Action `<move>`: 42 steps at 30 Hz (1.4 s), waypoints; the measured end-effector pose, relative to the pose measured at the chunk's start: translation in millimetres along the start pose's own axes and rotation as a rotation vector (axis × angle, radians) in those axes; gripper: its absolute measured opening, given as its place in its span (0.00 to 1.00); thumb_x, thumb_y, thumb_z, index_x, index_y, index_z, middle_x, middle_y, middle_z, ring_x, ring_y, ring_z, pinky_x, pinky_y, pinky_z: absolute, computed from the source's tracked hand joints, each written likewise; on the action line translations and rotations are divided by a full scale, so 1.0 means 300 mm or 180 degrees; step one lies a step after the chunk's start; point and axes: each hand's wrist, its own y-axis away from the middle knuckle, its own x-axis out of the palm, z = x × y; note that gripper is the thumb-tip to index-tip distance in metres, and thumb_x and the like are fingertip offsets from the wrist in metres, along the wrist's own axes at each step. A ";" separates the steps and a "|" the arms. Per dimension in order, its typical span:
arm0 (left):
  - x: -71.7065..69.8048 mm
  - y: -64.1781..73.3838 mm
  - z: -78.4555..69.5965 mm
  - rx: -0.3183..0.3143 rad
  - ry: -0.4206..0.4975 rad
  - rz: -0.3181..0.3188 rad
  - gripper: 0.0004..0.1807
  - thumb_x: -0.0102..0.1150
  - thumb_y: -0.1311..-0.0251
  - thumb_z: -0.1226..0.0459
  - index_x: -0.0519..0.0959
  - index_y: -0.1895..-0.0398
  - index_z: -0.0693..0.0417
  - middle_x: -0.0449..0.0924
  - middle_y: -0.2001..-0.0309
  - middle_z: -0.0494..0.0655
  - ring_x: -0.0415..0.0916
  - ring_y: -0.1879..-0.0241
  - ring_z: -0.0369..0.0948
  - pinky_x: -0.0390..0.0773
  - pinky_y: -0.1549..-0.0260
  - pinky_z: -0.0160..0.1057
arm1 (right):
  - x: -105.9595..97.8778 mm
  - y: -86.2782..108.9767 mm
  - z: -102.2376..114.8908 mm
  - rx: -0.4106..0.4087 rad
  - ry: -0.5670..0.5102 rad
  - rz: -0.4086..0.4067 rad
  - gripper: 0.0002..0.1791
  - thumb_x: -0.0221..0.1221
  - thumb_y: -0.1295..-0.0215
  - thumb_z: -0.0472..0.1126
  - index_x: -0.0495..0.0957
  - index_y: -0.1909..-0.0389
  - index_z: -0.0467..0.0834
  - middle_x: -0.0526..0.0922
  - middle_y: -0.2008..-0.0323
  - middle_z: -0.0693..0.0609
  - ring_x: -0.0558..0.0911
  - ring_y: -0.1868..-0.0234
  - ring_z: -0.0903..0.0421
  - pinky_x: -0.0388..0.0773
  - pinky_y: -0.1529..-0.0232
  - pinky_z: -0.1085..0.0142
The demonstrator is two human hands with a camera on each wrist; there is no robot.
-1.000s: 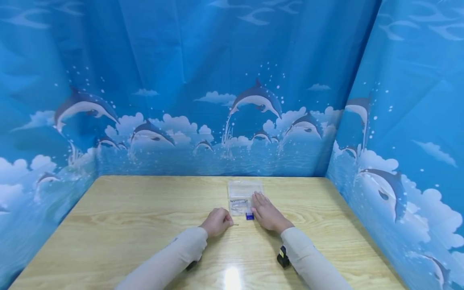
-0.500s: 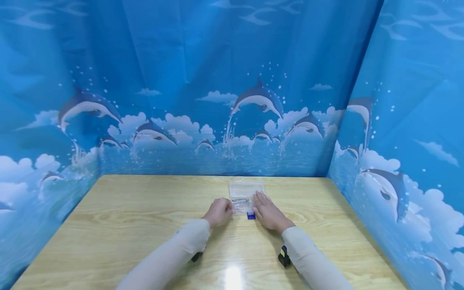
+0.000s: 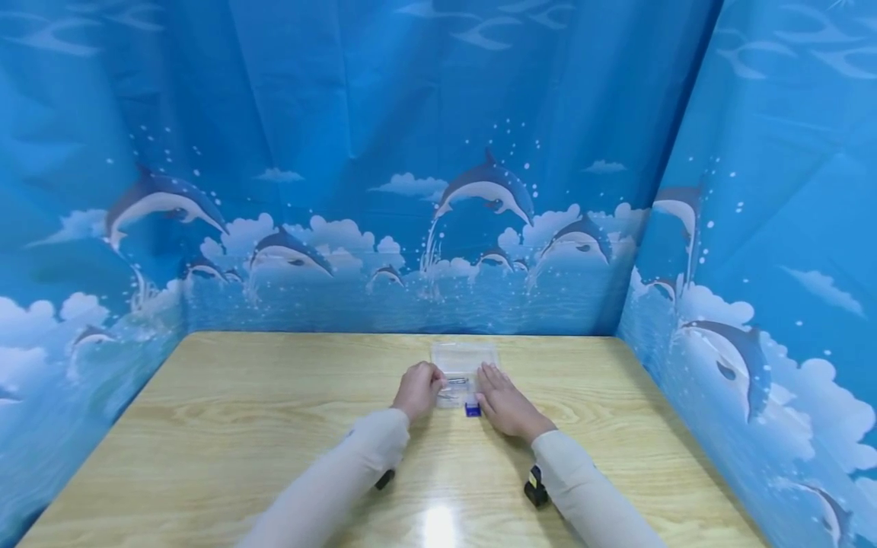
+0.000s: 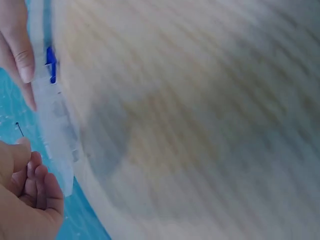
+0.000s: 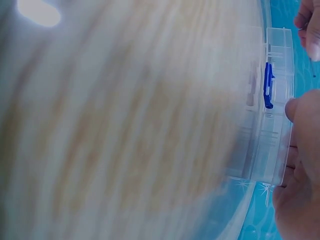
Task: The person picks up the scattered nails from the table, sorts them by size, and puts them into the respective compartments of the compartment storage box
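My left hand (image 3: 419,390) is over the left side of a clear plastic compartment box (image 3: 451,400). Its thumb and fingertips pinch a thin dark nail (image 4: 19,129) with a small head, pointing away from the fingers in the left wrist view. The box's lid (image 3: 465,358) lies back, away from me. Several slim metal pieces (image 3: 457,380) lie in the compartments. On the near edge is a blue latch (image 3: 473,409). My right hand (image 3: 508,403) rests against the box's right side, fingers extended; the right wrist view shows its thumb at the box wall.
The wood-grain table (image 3: 288,426) spreads out around the box, with its far edge just behind the lid. Blue dolphin-print curtains (image 3: 384,152) hang at the back and sides. A black wrist device (image 3: 536,487) sits under the right sleeve.
My left hand has lifted the nail from in front of the box and moved forward, over the box's left compartments. The right hand has stayed in place.
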 end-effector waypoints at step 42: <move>0.059 0.014 0.023 -0.0212 -0.0011 -0.0206 0.03 0.65 0.44 0.70 0.83 0.73 0.56 0.80 0.73 0.44 0.76 0.70 0.39 0.78 0.66 0.38 | 0.007 -0.006 0.000 -0.0015 0.0019 0.0037 0.31 0.39 0.23 0.47 0.50 0.29 0.31 0.48 0.27 0.36 0.48 0.26 0.42 0.45 0.27 0.52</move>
